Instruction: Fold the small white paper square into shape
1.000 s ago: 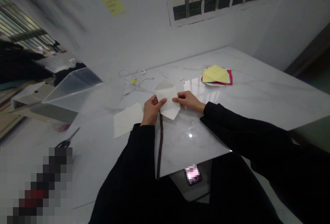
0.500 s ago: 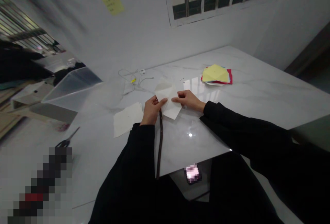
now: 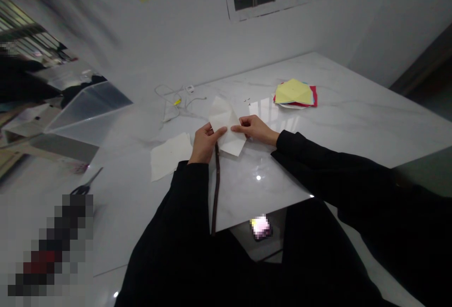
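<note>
Left hand [image 3: 205, 143] and right hand [image 3: 254, 128] clamped together on a folded cream paper sheet [image 3: 226, 125], mid-table.
A dark brown strap [image 3: 216, 189] runs nearward from the left hand on the white marble table [image 3: 353, 123]; a flat cream paper sheet [image 3: 169, 156] lies left, a stack of coloured paper [image 3: 294, 94] far right.

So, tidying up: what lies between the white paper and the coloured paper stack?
Head view: tiny metal bits on the marble tabletop, between the white paper and the coloured paper stack.
</note>
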### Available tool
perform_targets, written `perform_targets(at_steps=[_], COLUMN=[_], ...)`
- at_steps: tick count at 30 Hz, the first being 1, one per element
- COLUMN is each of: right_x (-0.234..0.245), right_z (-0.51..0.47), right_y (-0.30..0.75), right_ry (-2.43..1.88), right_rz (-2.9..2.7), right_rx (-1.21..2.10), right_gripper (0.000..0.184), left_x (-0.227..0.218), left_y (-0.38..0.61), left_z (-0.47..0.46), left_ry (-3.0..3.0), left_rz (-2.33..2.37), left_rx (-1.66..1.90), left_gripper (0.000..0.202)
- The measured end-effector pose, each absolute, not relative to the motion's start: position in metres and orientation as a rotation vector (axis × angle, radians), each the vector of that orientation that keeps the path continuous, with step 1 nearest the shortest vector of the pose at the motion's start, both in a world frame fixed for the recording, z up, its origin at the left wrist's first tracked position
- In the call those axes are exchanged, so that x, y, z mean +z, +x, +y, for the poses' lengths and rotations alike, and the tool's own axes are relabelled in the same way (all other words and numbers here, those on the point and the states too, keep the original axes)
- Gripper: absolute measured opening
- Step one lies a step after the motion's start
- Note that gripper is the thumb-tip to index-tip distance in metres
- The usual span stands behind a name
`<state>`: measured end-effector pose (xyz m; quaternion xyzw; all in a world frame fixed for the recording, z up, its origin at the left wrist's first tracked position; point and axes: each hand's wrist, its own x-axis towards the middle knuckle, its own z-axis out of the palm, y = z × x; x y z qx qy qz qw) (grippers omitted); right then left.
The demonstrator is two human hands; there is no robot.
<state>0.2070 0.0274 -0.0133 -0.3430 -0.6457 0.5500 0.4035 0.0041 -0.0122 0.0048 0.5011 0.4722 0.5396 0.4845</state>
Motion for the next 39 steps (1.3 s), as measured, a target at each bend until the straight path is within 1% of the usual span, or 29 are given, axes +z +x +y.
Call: perform_targets(at_steps=[6, 9, 14, 18, 20, 23, 27, 34, 39], right_x=[-0.015, -0.012, -0.003, -0.007, -0.013, -0.021, -0.025, -0.017, -0.010], right_z=[0.028, 0.025, 0.022, 0.027, 0.031, 0.036, 0.037, 0.031, 0.027], right_y=[0.207, 0.205, 0.204, 0.206, 0.207, 0.208, 0.210, 0.212, 0.215], right_ry=[-0.840, -0.821, -0.843, -0.865, -0.847, -0.822, -0.829, -0.833, -0.838], right_rz=[-1.641, -1.554, -1.295, -1.246, -1.303, -1.477, -1.598, -1.829, -1.877], right_rx=[1.371, 1.402, 1.522, 1.537, 1.543, 1.535, 1.438, 1.334, 1.315], right_gripper=[0.057, 0.058, 0.054, 0.051, 0.051, 0.056, 0.062, 0.065, 0.064], left_x=[0.002, 0.006, 0.015, 0.015, 0.014, 0.011, 0.009, 0.006, 0.005], left_y=[0.006, 0.009, 0.013, 0.014, 0.013, 0.012, 0.012, 0.009, 0.009], left_z=[-0.011, -0.014, -0.022, -0.022, -0.021, -0.018, -0.016, -0.012, -0.010], left_ry=[1.228, 1.244, 1.287, 1.291, 1.282, 1.254, 1.251, 1.223, 1.187], left_rz=[1.148, 1.150, 1.165, 1.184, 1.181, 1.168, 1.160, 1.160, 1.145], left_rx=[1.331, 1.300, 1.205, 1.193, 1.215, 1.287, 1.336, 1.400, 1.441], left_gripper=[0.058, 0.057, 0.057, 0.056, 0.057, 0.059, 0.060, 0.057, 0.056])
